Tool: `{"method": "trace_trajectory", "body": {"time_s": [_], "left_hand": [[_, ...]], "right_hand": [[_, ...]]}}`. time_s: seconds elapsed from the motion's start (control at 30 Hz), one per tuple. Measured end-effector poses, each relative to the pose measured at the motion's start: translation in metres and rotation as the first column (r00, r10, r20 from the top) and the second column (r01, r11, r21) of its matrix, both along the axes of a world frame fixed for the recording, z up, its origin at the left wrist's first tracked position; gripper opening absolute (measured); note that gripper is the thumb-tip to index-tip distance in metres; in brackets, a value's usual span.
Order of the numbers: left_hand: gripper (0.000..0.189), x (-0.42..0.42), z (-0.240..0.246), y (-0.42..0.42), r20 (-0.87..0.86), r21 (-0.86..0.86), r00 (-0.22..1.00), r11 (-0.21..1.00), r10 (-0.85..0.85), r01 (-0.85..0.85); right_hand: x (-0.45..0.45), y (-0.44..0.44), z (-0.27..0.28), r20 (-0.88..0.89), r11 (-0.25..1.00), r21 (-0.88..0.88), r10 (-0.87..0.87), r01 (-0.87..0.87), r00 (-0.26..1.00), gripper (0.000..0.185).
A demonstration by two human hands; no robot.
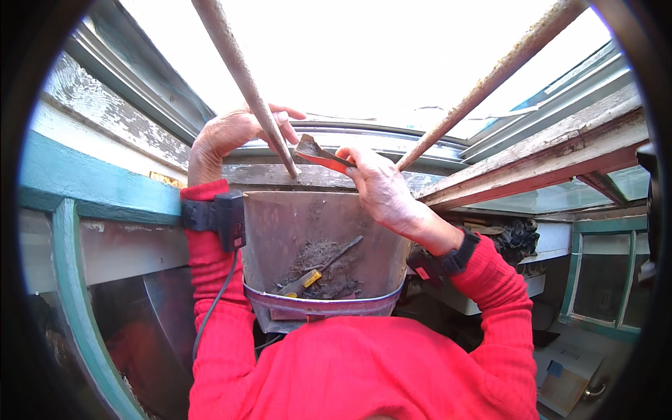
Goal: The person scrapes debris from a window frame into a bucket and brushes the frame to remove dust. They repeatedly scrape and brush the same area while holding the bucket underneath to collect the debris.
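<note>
My right hand (380,189) grips a flat orange-red piece (321,156) with a ragged brown end; I cannot tell whether it is a tool or a fragment. Reaching behind the left rusty metal bar (252,86), my left hand (231,131) has its fingers apart, and nothing shows in them. Both hands are over the weathered wooden sill (262,176) of an open window. Below them is a worn bin (278,226) holding dark dirt and debris (320,254). A screwdriver (311,278) with a yellow and dark handle lies in it, shaft pointing up and right.
A second rusty bar (488,84) slants across the right. Teal-painted window sashes (105,168) stand on the left, and a peeling white wooden frame (530,163) runs along the right. A black cable (215,310) hangs from the left wrist device (229,220). Crumpled black plastic (517,236) sits at right.
</note>
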State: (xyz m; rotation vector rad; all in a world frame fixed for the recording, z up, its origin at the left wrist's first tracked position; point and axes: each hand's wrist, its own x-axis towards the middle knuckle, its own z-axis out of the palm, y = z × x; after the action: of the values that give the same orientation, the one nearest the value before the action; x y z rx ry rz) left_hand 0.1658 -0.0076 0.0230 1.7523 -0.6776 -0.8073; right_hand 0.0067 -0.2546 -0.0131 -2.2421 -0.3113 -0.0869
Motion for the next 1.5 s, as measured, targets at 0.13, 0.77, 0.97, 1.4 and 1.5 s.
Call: {"method": "trace_trajectory", "body": {"time_s": [0.13, 0.77, 0.97, 1.4, 1.5], "left_hand": [[0.041, 0.002, 0.000, 0.003, 0.042, 0.051, 0.997, 0.996, 0.068, -0.070], [0.036, 0.004, -0.099, 0.004, 0.029, 0.463, 0.997, 0.885, -0.070, 0.048], [0.036, 0.006, -0.100, 0.003, -0.023, 0.427, 0.996, 0.900, -0.086, 0.088], [0.042, 0.002, -0.084, -0.010, 0.031, 0.559, 0.984, 0.819, -0.175, 0.128], [0.043, 0.004, -0.083, -0.012, 0.080, 0.612, 0.970, 0.779, -0.231, 0.135]], "right_hand": [[-0.022, -0.016, 0.009, -0.015, 0.998, -0.005, 0.057, -0.057, 0.998, 0.025], [-0.076, -0.042, 0.010, 0.406, 0.859, -0.470, 0.413, -0.201, 0.815, 0.036], [-0.088, -0.047, 0.011, 0.398, 0.872, -0.435, 0.409, -0.224, 0.821, 0.036], [-0.092, -0.050, 0.001, 0.310, 0.930, -0.264, 0.332, -0.254, 0.891, 0.041], [-0.095, -0.048, -0.001, 0.315, 0.939, -0.226, 0.324, -0.261, 0.892, 0.040]]}}
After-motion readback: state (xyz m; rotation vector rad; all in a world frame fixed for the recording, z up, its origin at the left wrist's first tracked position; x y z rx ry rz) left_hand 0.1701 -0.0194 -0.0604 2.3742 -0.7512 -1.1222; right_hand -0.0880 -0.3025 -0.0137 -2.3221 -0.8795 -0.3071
